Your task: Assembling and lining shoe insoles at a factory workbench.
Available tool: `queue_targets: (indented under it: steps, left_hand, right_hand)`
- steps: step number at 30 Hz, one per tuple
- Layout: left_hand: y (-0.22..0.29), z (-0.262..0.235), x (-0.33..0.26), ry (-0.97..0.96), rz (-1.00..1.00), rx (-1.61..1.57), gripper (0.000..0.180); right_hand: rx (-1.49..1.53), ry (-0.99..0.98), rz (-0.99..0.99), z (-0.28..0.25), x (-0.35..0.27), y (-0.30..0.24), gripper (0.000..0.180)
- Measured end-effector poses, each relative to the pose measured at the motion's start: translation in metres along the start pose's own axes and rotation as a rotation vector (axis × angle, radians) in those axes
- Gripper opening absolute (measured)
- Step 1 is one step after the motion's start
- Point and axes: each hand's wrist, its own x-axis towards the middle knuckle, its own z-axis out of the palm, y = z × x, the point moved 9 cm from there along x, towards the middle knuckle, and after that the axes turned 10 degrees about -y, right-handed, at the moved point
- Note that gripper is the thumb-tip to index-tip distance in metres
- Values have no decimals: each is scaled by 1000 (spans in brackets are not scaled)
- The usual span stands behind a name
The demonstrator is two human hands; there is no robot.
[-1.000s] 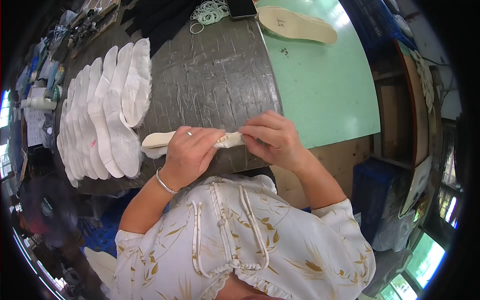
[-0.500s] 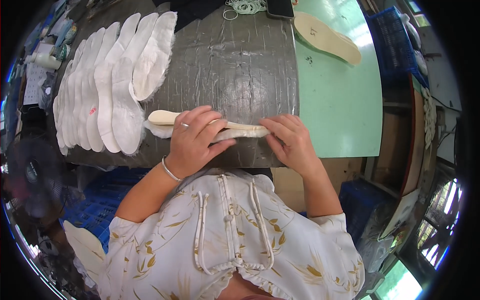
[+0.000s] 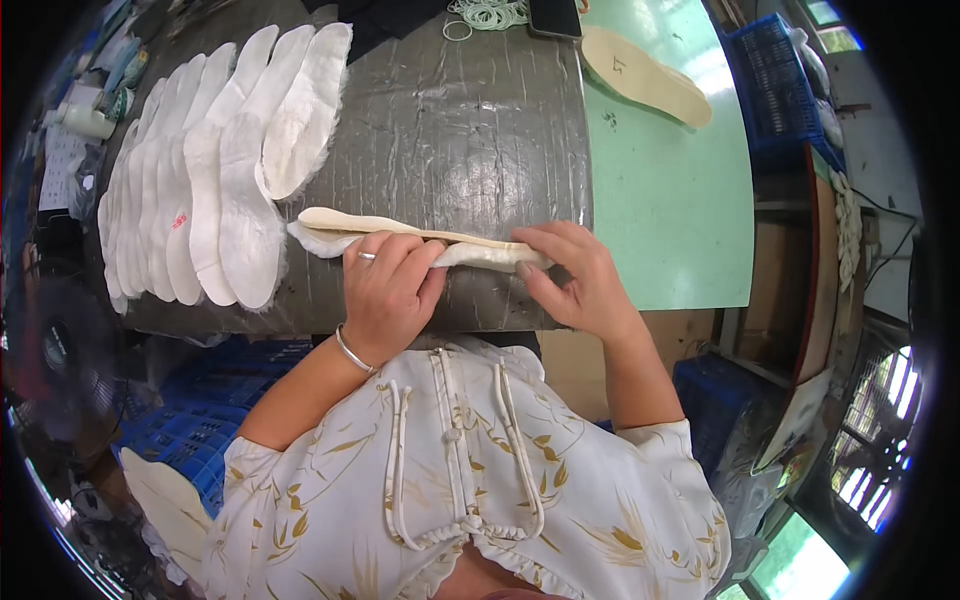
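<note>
A cream insole (image 3: 335, 219) stands tilted on its edge near the front of the table, with a white fleecy insole (image 3: 478, 257) against its near side. My left hand (image 3: 392, 285), with a ring and a bracelet, is closed round the middle of the pair, fingers over the edge. My right hand (image 3: 578, 278) pinches the right end between thumb and fingers. The two layers gape a little at the left end. The faces turned away from me are hidden.
Several white fleecy insoles (image 3: 205, 190) lie overlapped at the left. Another cream insole (image 3: 645, 78) rests on the green board (image 3: 670, 220). Rubber bands (image 3: 490, 13) and a phone (image 3: 555, 18) are at the far edge. Blue crates (image 3: 780, 85) stand at the right.
My left hand has slid down to the near side of the insoles, uncovering more of the cream edge. My right hand has shifted its pinch slightly at the right end.
</note>
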Motion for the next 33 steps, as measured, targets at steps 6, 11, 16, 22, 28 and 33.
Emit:
queue_targets:
  steps: [6, 11, 16, 22, 28, 33]
  left_hand:
    - [0, 1, -2, 26, 28, -27, 29]
    - [0, -2, -2, 33, 24, -88, 29]
    - [5, 4, -15, 84, 226, -16, 39]
    - [3, 5, -7, 55, 255, -54, 35]
    - [-1, 1, -1, 46, 245, -71, 37]
    - [-34, -6, 5, -48, -35, -651, 51]
  right_hand:
    - [123, -88, 45, 11, 24, -11, 15]
    - [230, -188, 127, 17, 34, -4, 16]
    - [327, -214, 352, 23, 33, 22, 22]
    - [261, -143, 110, 18, 47, -1, 18]
    - [-478, -210, -235, 26, 42, -56, 28]
    - [-522, -177, -302, 31, 35, -55, 17]
